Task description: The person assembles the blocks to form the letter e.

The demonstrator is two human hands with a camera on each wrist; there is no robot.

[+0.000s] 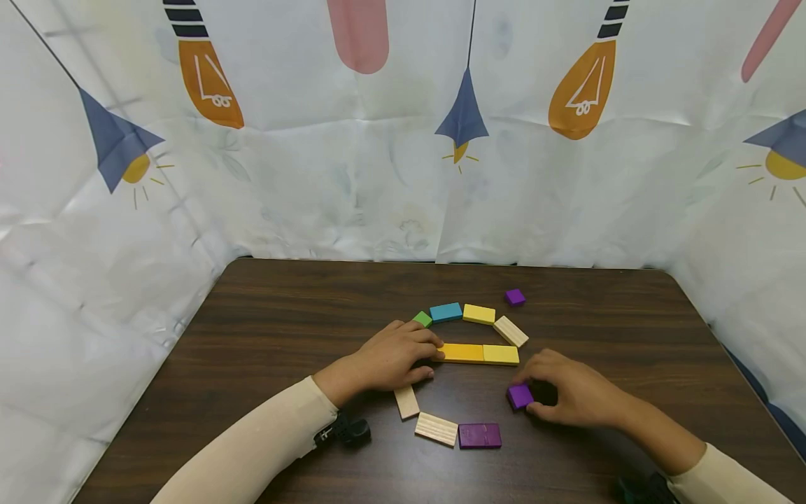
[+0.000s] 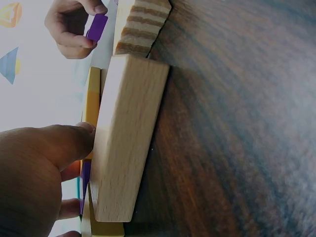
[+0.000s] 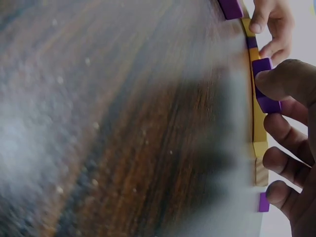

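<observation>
My right hand [image 1: 573, 388] pinches a small purple block [image 1: 520, 396] between thumb and fingers, at the right of a ring of wooden blocks; the right wrist view shows the thumb on the purple block's face. My left hand [image 1: 399, 353] lies over the ring's left side, its fingertips at the end of a straight row made of an orange block [image 1: 464, 352] and a yellow block [image 1: 501, 355]. The left palm hides part of the ring. Close to the left thumb in the left wrist view stands a plain wooden block [image 2: 129, 138].
Along the back of the ring sit a green block [image 1: 422, 319], a blue block [image 1: 446, 312], another yellow block [image 1: 479, 313] and a bare-wood block [image 1: 511, 331]. A loose purple block [image 1: 515, 297] lies behind. In front are a striped wooden block [image 1: 436, 429] and a dark purple block [image 1: 480, 436].
</observation>
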